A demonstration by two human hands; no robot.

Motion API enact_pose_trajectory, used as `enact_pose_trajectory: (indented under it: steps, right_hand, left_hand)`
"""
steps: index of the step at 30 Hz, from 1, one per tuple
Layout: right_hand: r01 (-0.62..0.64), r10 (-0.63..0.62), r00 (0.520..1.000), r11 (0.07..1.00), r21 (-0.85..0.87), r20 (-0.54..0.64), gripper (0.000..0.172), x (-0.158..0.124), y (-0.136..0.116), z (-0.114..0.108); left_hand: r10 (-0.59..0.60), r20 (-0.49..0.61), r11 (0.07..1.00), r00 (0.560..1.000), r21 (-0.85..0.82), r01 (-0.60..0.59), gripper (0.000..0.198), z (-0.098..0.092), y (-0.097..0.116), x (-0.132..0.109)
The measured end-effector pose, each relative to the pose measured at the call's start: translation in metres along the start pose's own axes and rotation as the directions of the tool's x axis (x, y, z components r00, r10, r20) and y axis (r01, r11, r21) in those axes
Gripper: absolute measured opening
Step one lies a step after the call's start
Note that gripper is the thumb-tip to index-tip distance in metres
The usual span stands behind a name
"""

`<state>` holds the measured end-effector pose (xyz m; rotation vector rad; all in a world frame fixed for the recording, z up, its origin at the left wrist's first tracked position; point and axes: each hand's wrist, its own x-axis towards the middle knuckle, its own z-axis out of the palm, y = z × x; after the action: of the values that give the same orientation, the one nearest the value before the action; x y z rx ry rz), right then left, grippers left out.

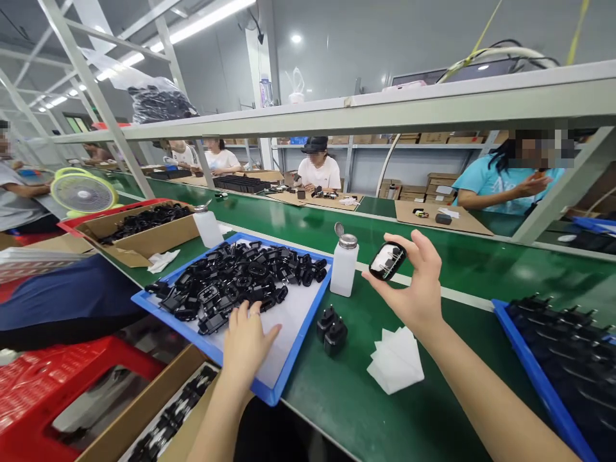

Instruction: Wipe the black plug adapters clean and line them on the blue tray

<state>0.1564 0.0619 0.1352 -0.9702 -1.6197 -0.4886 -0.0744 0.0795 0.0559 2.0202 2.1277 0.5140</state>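
Observation:
My right hand [416, 282] is raised over the green table, with a black oval plug housing [387, 261] pinched between thumb and fingers. The white inside of the housing faces me. My left hand [248, 343] is open, fingers spread, at the near edge of a heap of black plug housings [240, 276]. Whether its fingertips touch them I cannot tell. The heap lies in a blue-rimmed tray [283, 378]. Between my hands stand two black plugs [333, 330], pins up. White wipes [397, 360] lie fanned out below my right hand.
A white pump bottle [344, 266], lid flipped up, stands beside the tray; another white bottle [208, 228] is behind it. At right, a blue tray [543, 385] holds rows of plugs. A cardboard box [129, 253] and green fan [84, 192] are left. A shelf [337, 114] crosses overhead; several people sit opposite.

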Motion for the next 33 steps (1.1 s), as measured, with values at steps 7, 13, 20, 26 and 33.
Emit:
enact_pose_trajectory:
  steps: [7,13,20,26,33]
  right_hand:
    - [0.152,-0.149,0.988,0.985,-0.082,0.046,0.065,-0.001,-0.03,-0.018]
    - [0.139,-0.138,0.978,0.99,0.001,0.156,0.028,-0.002,-0.048,-0.027]
    - [-0.241,0.125,0.929,0.919,0.312,0.348,0.022,-0.011,-0.071,-0.039]
    - [-0.625,0.484,0.713,0.767,0.147,0.507,0.078,-0.048,-0.079,-0.041]
    - [-0.549,0.695,0.553,0.718,-0.428,0.459,0.067,-0.136,-0.076,-0.017]
  left_hand:
    - [-0.07,0.106,0.947,0.992,0.32,0.033,0.048,-0.008,-0.026,0.026]
    - [0.064,0.056,0.928,0.996,0.365,-0.081,0.04,-0.005,-0.038,0.024]
    - [0.129,0.023,0.929,0.991,0.348,-0.129,0.037,-0.004,-0.038,0.022]
    - [0.075,-0.025,0.97,0.997,0.234,-0.067,0.04,-0.006,-0.031,0.022]
    - [0.009,-0.089,0.99,0.996,0.142,0.004,0.037,-0.008,-0.042,0.024]
